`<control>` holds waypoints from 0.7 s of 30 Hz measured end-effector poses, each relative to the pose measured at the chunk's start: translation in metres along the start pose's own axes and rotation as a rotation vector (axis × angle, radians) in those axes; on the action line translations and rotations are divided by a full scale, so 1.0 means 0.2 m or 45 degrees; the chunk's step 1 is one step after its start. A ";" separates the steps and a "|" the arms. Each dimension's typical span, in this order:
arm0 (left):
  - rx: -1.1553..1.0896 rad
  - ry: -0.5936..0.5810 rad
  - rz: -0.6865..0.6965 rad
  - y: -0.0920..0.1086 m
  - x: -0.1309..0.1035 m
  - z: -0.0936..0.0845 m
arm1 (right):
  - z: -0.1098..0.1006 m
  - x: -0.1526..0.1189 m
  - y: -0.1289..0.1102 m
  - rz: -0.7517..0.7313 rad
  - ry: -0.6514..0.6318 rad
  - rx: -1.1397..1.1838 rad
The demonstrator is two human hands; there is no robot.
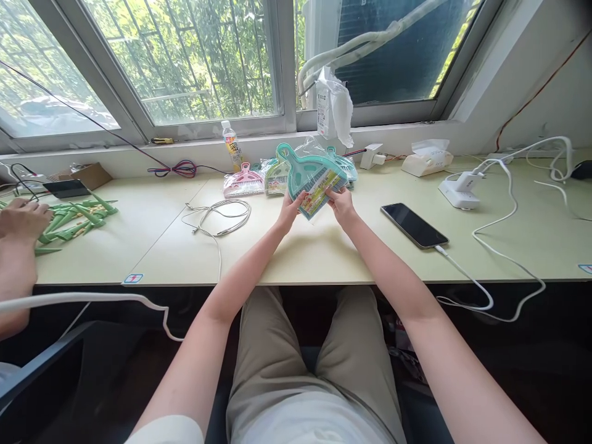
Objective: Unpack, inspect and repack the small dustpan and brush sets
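Between both hands (317,206), glossy teal dustpan (309,169)

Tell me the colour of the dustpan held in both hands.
Teal dustpan, seen clearly in the head view.

Dustpan set (311,179) held above desk (152,246), between both hands
Phone (414,225) lies right of it; coiled cable (217,219) left; more packaged sets (259,179) behind.

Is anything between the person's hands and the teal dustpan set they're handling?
No. Both the left hand and the right hand already grip the lower edge of the teal dustpan set, held above the desk. Only its clear wrapper lies between fingers and plastic.
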State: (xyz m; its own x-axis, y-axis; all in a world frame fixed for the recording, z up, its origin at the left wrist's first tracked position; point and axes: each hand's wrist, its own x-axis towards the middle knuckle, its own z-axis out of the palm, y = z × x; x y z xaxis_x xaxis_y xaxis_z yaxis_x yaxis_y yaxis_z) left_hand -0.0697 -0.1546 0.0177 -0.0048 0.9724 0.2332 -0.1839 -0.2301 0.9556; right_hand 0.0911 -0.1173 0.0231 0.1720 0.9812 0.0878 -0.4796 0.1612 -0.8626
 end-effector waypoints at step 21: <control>-0.029 -0.237 -0.052 0.02 -0.04 0.00 | 0.03 -0.06 0.00 -0.078 0.059 0.066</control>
State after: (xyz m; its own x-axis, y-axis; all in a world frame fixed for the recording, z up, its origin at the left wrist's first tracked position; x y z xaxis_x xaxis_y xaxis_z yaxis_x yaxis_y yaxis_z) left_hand -0.0696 -0.1631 0.0208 0.1847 0.9565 0.2258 -0.2028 -0.1877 0.9611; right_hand 0.0849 -0.1288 0.0252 0.2414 0.9635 0.1154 -0.5105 0.2272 -0.8293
